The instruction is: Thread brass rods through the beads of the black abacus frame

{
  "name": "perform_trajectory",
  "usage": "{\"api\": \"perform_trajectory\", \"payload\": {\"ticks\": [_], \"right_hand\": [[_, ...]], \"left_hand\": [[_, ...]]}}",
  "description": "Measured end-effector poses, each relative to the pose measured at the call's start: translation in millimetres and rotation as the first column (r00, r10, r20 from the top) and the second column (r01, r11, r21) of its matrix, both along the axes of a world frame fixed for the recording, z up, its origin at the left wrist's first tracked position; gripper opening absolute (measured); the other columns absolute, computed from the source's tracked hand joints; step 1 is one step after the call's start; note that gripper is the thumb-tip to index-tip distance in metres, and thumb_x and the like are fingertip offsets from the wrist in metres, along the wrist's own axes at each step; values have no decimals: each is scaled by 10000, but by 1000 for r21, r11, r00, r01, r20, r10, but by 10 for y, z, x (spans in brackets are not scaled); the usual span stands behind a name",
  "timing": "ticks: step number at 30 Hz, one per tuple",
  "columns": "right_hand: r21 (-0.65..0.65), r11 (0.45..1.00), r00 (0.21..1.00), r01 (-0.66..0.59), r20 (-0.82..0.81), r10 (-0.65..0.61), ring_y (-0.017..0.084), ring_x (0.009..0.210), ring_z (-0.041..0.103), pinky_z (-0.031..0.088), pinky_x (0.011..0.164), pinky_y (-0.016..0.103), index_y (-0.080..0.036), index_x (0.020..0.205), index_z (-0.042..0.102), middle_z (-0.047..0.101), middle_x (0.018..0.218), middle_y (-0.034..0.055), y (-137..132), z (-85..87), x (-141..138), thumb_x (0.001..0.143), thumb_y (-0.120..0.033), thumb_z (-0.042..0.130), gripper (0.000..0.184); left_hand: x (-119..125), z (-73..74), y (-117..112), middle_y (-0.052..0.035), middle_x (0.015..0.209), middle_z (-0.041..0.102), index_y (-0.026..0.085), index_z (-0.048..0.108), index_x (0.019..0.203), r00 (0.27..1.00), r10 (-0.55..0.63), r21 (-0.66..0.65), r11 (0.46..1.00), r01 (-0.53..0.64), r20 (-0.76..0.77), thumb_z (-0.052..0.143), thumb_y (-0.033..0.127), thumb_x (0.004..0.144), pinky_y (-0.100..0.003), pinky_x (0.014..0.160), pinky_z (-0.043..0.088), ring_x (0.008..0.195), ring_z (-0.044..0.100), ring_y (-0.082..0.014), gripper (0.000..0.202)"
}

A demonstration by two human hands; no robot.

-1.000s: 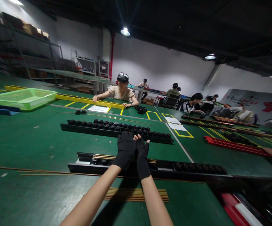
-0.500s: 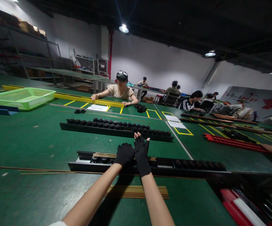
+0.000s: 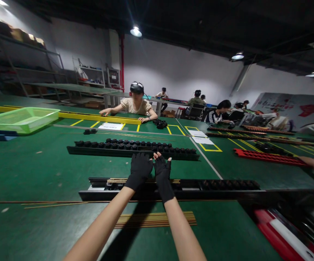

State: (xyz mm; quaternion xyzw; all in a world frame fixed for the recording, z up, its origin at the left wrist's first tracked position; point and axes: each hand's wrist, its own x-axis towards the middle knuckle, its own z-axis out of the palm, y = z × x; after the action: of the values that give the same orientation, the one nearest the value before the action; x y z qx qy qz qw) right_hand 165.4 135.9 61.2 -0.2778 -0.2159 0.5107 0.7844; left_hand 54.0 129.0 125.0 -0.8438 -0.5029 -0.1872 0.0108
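My left hand (image 3: 140, 169), in a black fingerless glove, hovers back up over the near black channel (image 3: 102, 195); its fingers look spread, though their tips are hidden. Beside it my right hand (image 3: 162, 173), gloved alike, has its fingers stretched out, and I see nothing in it. Under both hands a few thin brass-coloured rods (image 3: 119, 180) lie along the channel. Round black parts (image 3: 227, 185) fill its right part. On the table closer to me lies a row of brass-coloured rods (image 3: 157, 219), partly covered by my forearms.
A second black channel (image 3: 91, 149) with rows of black parts lies beyond my hands. Farther off are a green basket (image 3: 37, 117), a yellow rail (image 3: 99, 117) and a co-worker (image 3: 135, 105). A red rail (image 3: 265, 156) is at right. Thin long rods (image 3: 50, 205) lie at left.
My left hand has moved up and away from me, off the rods, and its fingers look less bunched. The right hand stays almost where it was. The co-worker's hand has lifted slightly.
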Motion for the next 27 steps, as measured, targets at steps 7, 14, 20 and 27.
{"api": "perform_trajectory", "payload": {"ticks": [7,14,20,27], "right_hand": [[-29,999,997,-18,68,19,188,1205,595,432,1011,387,-271,1002,715,713,1188,41,-28,0,16,862,-723,325,613],[-33,999,997,-32,68,34,188,1191,605,452,981,373,-275,1014,712,714,1186,39,-18,4,21,853,-730,322,620],[-48,998,997,-32,70,35,200,1169,618,475,944,370,-260,1011,715,721,1168,56,-16,3,19,852,-732,324,633],[-35,999,998,-9,62,11,188,1173,616,467,959,357,-265,1005,709,714,1185,49,-33,21,-9,854,-727,320,622]], "left_hand": [[-203,-458,64,-127,876,697,170,680,843,960,-280,-127,953,274,-27,525,251,857,-343,808,491,840,643,-225,176],[-229,-488,95,-168,962,688,147,660,940,945,-328,-132,937,323,-10,512,254,870,-393,873,482,912,642,-254,195],[-237,-492,63,-157,948,688,154,662,920,949,-314,-129,940,315,28,510,269,873,-396,884,475,908,638,-250,197],[-158,-323,161,-159,873,700,149,677,862,981,-173,-98,979,181,83,460,276,901,-366,827,477,836,648,-245,255]]}}
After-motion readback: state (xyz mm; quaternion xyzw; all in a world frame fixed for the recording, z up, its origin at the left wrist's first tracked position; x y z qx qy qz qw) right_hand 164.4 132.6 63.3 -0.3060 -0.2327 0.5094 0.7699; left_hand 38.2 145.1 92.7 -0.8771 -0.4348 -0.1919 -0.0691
